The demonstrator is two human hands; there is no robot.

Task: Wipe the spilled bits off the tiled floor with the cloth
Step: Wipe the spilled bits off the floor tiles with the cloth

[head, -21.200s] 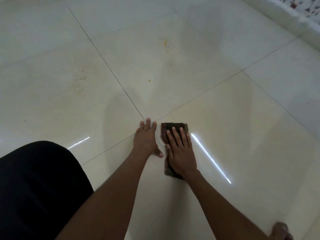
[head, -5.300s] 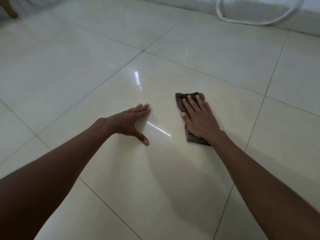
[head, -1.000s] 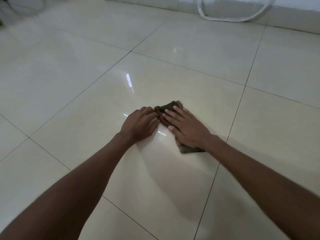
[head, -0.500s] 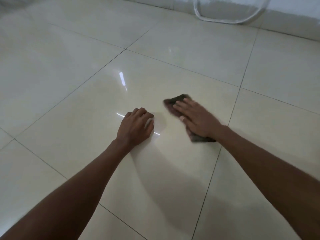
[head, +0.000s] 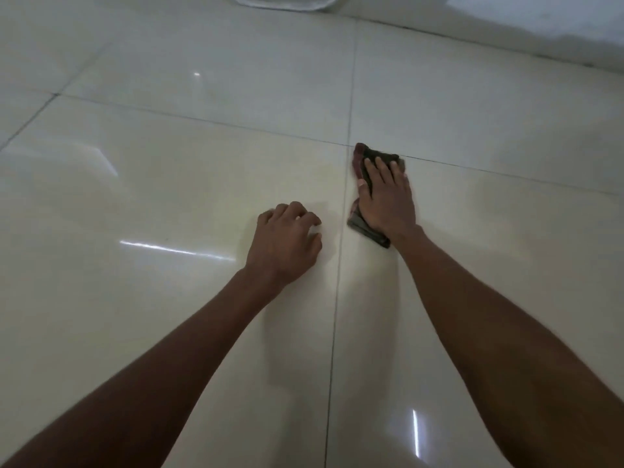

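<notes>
A folded dark cloth [head: 368,230] with a reddish edge lies on the glossy cream tiled floor [head: 169,184], just right of a grout line running towards me. My right hand [head: 387,197] presses flat on top of it, fingers stretched forward, so only the cloth's far and near ends show. My left hand [head: 284,244] rests on the tile left of that grout line, fingers curled under, a short gap away from the cloth. No spilled bits show on the tiles around my hands.
A white curved rim of some object [head: 280,4] sits on the floor at the top edge. The base of a pale wall [head: 506,35] runs along the top right. Light reflections streak the tiles.
My right hand has slid the cloth to the right, across the grout line, and the view has swung round. My left hand stays curled on the tile, now further from the cloth.
</notes>
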